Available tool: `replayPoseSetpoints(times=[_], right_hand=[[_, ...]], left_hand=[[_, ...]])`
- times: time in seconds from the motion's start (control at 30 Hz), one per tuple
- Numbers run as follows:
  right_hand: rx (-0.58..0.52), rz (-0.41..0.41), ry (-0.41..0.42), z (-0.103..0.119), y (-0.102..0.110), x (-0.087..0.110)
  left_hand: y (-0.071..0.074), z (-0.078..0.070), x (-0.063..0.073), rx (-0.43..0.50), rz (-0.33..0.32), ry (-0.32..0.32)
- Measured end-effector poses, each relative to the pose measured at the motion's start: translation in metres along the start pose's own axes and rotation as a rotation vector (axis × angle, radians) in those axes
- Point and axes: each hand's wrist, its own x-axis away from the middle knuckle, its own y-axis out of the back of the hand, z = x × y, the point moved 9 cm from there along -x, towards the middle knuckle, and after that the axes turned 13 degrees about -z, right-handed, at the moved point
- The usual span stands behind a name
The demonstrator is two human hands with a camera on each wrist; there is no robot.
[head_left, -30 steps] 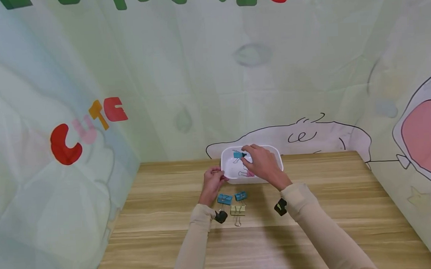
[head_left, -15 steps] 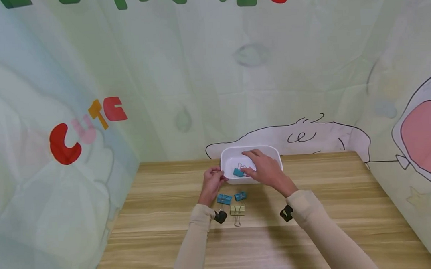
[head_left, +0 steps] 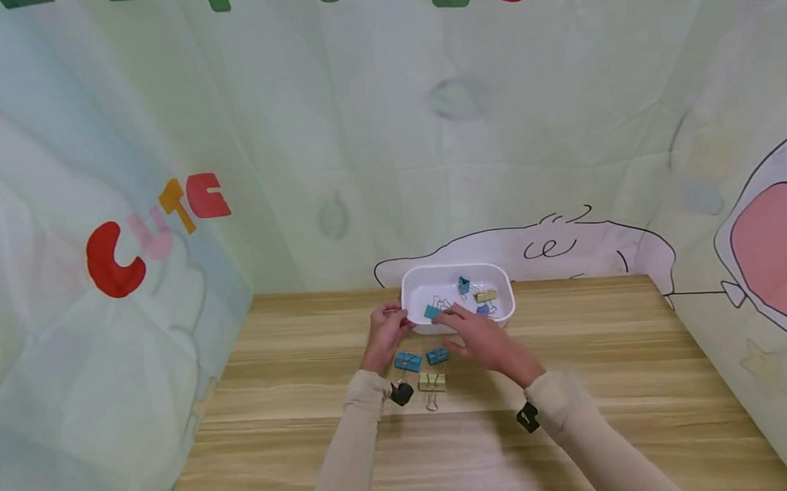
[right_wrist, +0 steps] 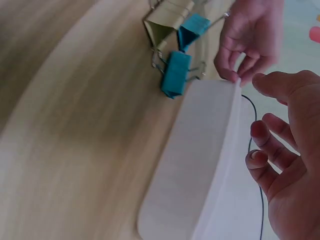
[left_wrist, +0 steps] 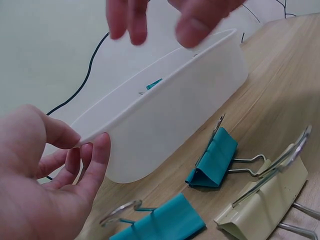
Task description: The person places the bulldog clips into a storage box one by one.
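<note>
At the near left corner of a white plastic bin (head_left: 430, 329), my left hand (head_left: 384, 339) pinches the rim between thumb and fingers, as the left wrist view shows. My right hand (head_left: 490, 344) hovers over the bin's front edge with its fingers loosely spread, holding nothing. A blue binder clip (head_left: 432, 312) lies in the bin by my right fingertips. Farther right in it are a teal binder clip (head_left: 464, 285), a yellow binder clip (head_left: 486, 296) and a bluish binder clip (head_left: 483, 310). In front stand two blue binder clips (left_wrist: 215, 157) and a cream binder clip (left_wrist: 270, 200).
The bin stands at the back edge of a wooden table (head_left: 297, 455), against a printed cloth backdrop (head_left: 336, 145). The loose clips lie between my forearms, close to my left wrist.
My right hand lowered a blue binder clip into the bin and let go of it. It then drew back toward the front rim, uncovering other clips. My left hand stayed on the rim.
</note>
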Motion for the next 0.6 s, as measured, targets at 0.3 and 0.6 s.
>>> replayPoseSetpoints(times=[0.3,0.6], right_hand=[[-0.020,0.106,-0.009,-0.001,-0.029,0.019],[0.012,0.144,-0.017,-0.015,-0.053,0.025]], left_hand=[[-0.001,0.002,-0.001,-0.015,0.007,0.012],[0.000,0.003,-0.003,-0.012,-0.007,0.013]])
